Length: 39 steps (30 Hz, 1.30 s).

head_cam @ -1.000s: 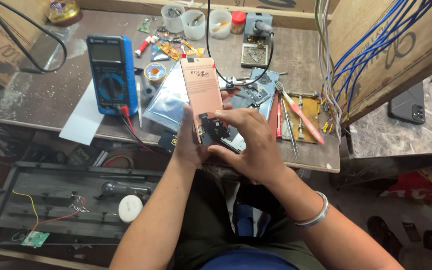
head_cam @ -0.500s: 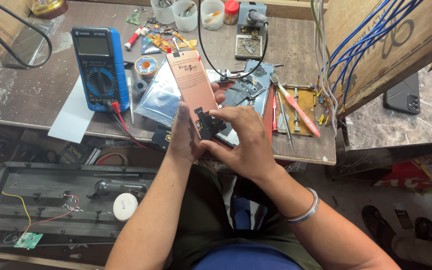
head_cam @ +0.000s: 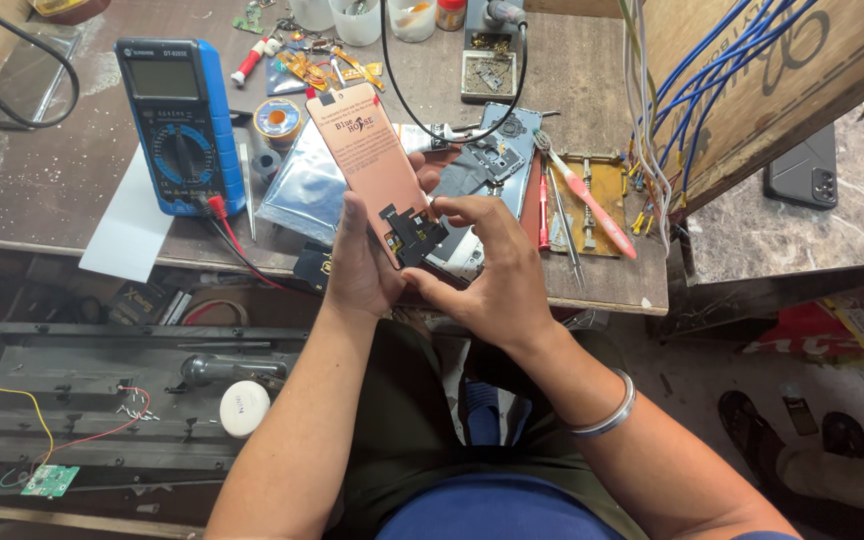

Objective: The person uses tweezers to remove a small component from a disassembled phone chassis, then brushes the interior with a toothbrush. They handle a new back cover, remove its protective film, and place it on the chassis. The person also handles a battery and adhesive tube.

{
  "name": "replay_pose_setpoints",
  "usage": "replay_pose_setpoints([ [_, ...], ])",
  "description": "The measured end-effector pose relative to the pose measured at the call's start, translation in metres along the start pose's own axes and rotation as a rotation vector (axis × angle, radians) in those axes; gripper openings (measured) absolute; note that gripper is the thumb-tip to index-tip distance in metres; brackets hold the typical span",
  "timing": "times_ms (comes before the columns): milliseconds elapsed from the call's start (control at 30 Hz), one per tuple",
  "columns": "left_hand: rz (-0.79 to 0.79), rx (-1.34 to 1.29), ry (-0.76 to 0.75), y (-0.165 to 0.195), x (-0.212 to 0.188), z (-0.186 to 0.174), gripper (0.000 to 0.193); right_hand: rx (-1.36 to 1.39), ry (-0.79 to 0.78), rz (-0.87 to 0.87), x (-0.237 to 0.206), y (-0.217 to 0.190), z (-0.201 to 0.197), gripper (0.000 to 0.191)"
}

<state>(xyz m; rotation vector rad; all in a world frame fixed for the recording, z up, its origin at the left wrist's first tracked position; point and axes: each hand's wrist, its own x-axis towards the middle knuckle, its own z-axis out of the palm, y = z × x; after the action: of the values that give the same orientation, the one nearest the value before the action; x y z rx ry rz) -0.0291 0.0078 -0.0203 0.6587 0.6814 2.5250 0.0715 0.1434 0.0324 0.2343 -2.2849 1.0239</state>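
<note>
My left hand [head_cam: 357, 265] grips the near end of a copper-pink phone display panel [head_cam: 364, 150] and holds it tilted up over the bench edge. At the panel's near end sits a black flex connector piece [head_cam: 412, 232]. My right hand [head_cam: 492, 270] pinches that black piece with thumb and fingers. Behind the panel, an opened phone body [head_cam: 492, 150] lies on the bench.
A blue multimeter [head_cam: 177, 120] with red and black leads stands at the left beside a silver antistatic bag [head_cam: 302, 190]. Screwdrivers, tweezers and a pink brush [head_cam: 582, 195] lie to the right. Blue wires [head_cam: 712, 90] hang from a wooden box. A dark phone [head_cam: 802, 170] rests at far right.
Both hands and the panel stay together; the view has shifted slightly and my right fingers have resettled on the black connector piece.
</note>
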Motion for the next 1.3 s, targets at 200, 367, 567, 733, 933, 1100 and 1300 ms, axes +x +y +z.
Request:
replay_pose_setpoints([
  [200,-0.003,-0.016,-0.02,-0.001,0.0,0.001,0.087,0.119,0.004,-0.017,0.0,0.002,0.002,0.066],
  [367,0.018,0.002,0.012,-0.001,0.001,0.001,0.085,0.132,0.004,-0.025,0.001,0.003,0.002,0.065],
  [567,0.039,0.007,-0.005,0.0,0.0,0.004,0.084,0.084,0.003,-0.012,-0.001,0.001,-0.001,0.066],
  [733,0.058,0.015,0.014,0.001,-0.001,0.004,0.082,0.044,0.015,-0.019,-0.002,-0.002,-0.001,0.066],
  [933,0.073,0.062,0.016,-0.001,0.0,0.002,0.082,0.012,0.019,0.023,-0.004,-0.006,-0.001,0.064],
  [1100,0.075,0.083,0.019,-0.001,0.0,0.003,0.082,0.001,0.024,0.014,-0.006,-0.011,0.001,0.061],
  [1300,0.065,0.093,0.026,0.0,0.0,0.006,0.085,0.002,0.039,0.036,-0.007,-0.015,0.0,0.059],
])
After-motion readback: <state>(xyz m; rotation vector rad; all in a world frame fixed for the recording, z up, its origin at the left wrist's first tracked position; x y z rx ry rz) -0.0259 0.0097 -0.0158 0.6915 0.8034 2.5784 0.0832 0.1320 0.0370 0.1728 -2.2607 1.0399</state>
